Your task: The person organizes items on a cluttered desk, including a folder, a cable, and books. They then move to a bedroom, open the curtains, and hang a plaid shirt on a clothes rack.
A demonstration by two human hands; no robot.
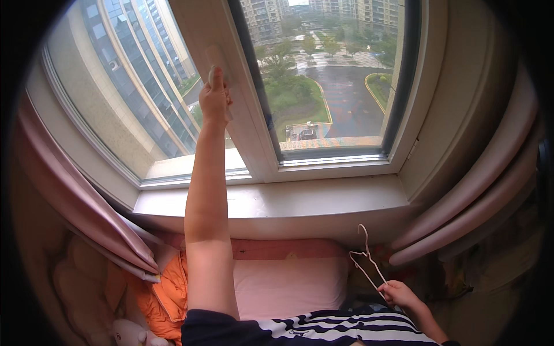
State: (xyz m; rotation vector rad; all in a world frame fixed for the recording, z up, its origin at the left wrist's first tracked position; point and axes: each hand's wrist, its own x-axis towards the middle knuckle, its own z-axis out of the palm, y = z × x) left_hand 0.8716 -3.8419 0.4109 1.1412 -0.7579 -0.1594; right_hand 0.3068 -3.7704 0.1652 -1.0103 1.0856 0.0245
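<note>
With the arm stretched up, my left hand grips the window handle on the upright frame between two panes. The thumb lies along the handle, and part of it is hidden by the fingers. Low on the right, my right hand holds a thin, light-coloured clothes hanger by its lower part, with the hook pointing up. Beyond the right pane, a road, greenery and buildings can be seen. Whether the sash is latched I cannot tell.
A white window sill runs below the frame. Pink curtains hang at the left and right. Beneath the sill are a pink bed or cushion, an orange quilted garment and a white plush toy at lower left.
</note>
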